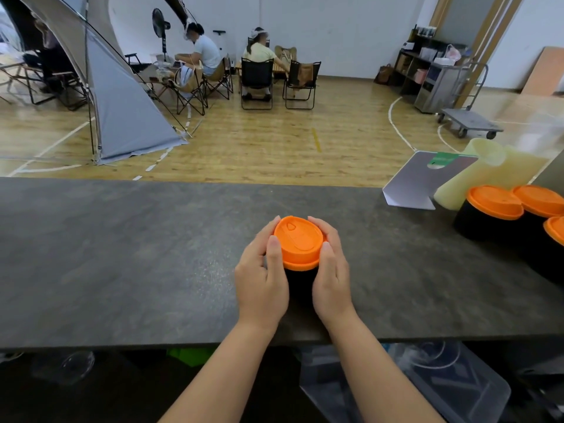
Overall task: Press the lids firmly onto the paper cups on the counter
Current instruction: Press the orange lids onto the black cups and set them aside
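Dark grey, stone-patterned desk (122, 254) spanning the width of the view, with a wooden sports-hall floor (259, 138) behind it. Centre, near the front edge: a black paper cup (300, 285) standing upright on the desk, capped by an orange lid (298, 241) whose sip opening faces away from the viewer. The left hand (262, 276) curls around the left side of the cup and lid, its thumb lying against the lid's rim and its fingertips reaching round the far edge. The right hand (331, 276) mirrors it on the right side, thumb on the rim, fingers wrapped behind. Both hands thus grip the lidded cup between them. Whether the lid is fully seated cannot be judged.

Right end of the desk: three further black cups with orange lids (494, 203), grouped close together, the nearest cut off by the frame edge. Just behind them lie pale yellow cup stacks (488, 172) on their sides, beside a folded grey card stand (424, 181). Background: a grey tent (128, 111) at left, two seated people (232, 56) on folding chairs, and a flat trolley (470, 120) at right.
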Motion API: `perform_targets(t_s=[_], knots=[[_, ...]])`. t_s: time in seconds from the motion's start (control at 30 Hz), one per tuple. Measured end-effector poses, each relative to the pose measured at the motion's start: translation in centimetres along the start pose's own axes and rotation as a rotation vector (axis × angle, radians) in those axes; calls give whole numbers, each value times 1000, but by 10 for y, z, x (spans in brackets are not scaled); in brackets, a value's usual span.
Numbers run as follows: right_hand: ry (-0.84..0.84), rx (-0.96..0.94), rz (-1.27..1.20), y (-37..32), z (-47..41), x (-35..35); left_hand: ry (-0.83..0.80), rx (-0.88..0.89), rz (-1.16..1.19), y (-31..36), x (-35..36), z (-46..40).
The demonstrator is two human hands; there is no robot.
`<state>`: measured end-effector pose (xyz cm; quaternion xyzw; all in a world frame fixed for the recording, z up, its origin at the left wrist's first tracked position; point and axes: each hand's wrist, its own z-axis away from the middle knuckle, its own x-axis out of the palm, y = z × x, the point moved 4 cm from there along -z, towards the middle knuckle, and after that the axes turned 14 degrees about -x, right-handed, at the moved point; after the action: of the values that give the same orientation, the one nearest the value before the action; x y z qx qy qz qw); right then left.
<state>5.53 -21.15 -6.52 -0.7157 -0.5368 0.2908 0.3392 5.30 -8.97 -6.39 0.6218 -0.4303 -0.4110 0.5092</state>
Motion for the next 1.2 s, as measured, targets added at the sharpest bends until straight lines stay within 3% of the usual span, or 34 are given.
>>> perform_targets(t_s=[0.1,0.3,0.7,0.9,1.03,1.2], knots=[[-27,-27,33,-2,1,2,-63,-3,-48,-3,4,-1],[-8,-45,107,0,4,2,-1,66,-68,2,3,1],[-3,-37,156,3,0,3,-90,7,-117,-2,7,-4],[-48,38,8,-1,0,4,-122,-20,-116,1,6,-2],[-188,121,-88,1,2,6,-45,-203,-5,0,-1,-6],[-207,143,-82,2,1,5,40,-226,73,-3,-5,-7]])
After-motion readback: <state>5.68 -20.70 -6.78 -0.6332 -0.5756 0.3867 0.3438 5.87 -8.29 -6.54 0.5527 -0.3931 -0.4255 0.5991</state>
